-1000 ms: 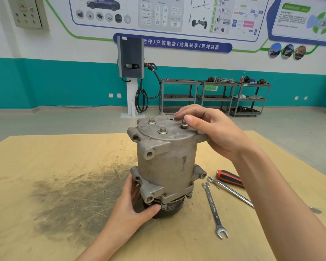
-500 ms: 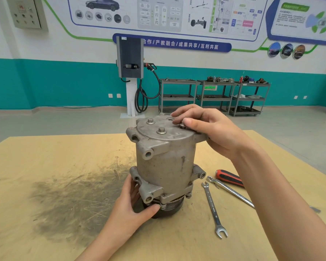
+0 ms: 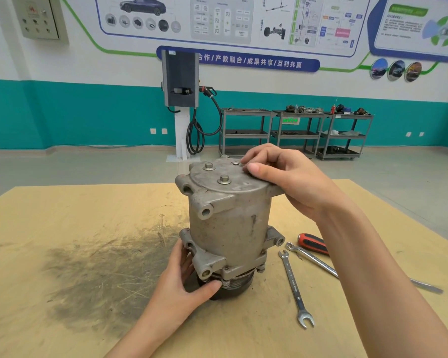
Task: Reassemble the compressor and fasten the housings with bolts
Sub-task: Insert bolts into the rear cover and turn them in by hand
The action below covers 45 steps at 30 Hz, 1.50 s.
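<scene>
On top of the upright compressor point(image 3: 230, 223), right hand point(image 3: 285, 177) fingers curl, apparently pinching a hidden bolt; left hand point(image 3: 184, 282) grips its base.

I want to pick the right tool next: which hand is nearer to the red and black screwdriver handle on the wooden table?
Right. The right hand is up on the compressor's top cover, its forearm passing over the handle; the left hand holds the compressor's base, on the far side.

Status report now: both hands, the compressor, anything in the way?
Left hand grips compressor base. Right hand curled on top plate, over a bolt spot. Two bolts seated. Wrenches lie apart, right.
</scene>
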Available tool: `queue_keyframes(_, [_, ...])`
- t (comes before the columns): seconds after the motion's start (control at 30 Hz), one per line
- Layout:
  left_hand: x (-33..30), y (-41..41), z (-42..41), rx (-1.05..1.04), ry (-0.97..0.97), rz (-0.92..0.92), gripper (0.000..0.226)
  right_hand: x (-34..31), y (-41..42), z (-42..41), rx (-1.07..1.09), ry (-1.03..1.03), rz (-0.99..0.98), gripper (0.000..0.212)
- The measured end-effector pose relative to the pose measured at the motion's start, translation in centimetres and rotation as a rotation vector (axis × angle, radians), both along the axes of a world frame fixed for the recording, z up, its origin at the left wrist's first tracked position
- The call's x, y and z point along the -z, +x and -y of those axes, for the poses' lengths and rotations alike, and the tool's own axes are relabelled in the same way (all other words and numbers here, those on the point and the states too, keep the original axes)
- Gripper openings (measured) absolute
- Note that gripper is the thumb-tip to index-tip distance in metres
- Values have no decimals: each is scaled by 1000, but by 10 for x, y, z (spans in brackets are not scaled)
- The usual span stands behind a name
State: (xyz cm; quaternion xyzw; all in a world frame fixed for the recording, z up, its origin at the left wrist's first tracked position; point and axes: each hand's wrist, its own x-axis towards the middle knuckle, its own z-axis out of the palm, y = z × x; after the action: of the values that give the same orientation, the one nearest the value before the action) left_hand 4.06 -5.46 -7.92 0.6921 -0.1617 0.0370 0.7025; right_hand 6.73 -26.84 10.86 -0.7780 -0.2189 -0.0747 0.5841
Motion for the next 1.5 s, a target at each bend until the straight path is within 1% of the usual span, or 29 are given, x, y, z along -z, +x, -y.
queue_keyframes(0.1, [0, 1, 1, -6, 3, 2, 97, 0, 0, -6, 90, -9, 22, 27])
queue_keyframes(0.17, [1, 1, 0, -11, 13, 10, 97, 0, -2, -6, 91, -4, 29, 33])
queue_keyframes(0.2, [1, 1, 0, -12, 17, 12, 98, 0, -3, -4, 73, -16, 29, 32])
queue_keyframes(0.3, [1, 1, 0, -10, 24, 16, 98, 1, -4, 0, -12, -34, 46, 13])
queue_keyframes(0.4, [0, 0, 1, -4, 30, 24, 96, 3, -3, 1, -36, -25, 53, 19])
queue_keyframes(0.5, [-1, 0, 1, -8, 31, 25, 98, 3, 0, -1, 10, -14, 47, 10])
queue_keyframes(0.57, [0, 1, 1, -10, 36, 23, 99, 4, 1, -4, 47, -9, 55, 21])
queue_keyframes(0.7, [0, 0, -1, -11, 51, 12, 97, 6, 2, -6, 74, 28, 76, 26])
queue_keyframes(0.77, [0, 0, -1, -15, 50, 9, 98, 6, 2, -1, 24, 3, 83, 21])
queue_keyframes(0.83, [0, 0, -1, -23, 48, 13, 99, 5, 1, 4, -47, -10, 79, 10])
queue_keyframes(0.87, [0, -1, 0, -25, 49, 14, 99, 5, 0, 5, -64, -12, 76, 12])
queue_keyframes(0.9, [0, -1, 0, -26, 51, 14, 98, 5, 0, 5, -62, -10, 73, 14])
queue_keyframes(1.0, [1, -1, 0, -30, 48, 14, 97, 4, 1, 1, 6, 1, 46, 7])
queue_keyframes(1.13, [2, -1, 0, -25, 42, 26, 96, 4, -1, -7, 142, 20, 45, 28])
queue_keyframes(1.23, [2, -1, 1, -17, 26, 18, 96, 5, -1, -8, 177, -2, 87, 30])
queue_keyframes(1.27, [2, 0, 1, -16, 24, 19, 97, 4, -1, -7, 162, -12, 89, 28])
queue_keyframes(1.33, [3, 0, 0, -13, 21, 21, 99, 2, -1, -1, 78, -10, 88, 10])
queue_keyframes(1.37, [4, 1, 0, -15, 20, 19, 100, 2, -2, 2, 23, -3, 81, 10])
queue_keyframes(1.43, [4, 1, -1, -19, 22, 21, 101, 2, -3, 6, -73, 35, 54, 22])
queue_keyframes(1.5, [4, 2, 0, -20, 24, 19, 102, 3, -3, 6, -100, 81, 13, 21])
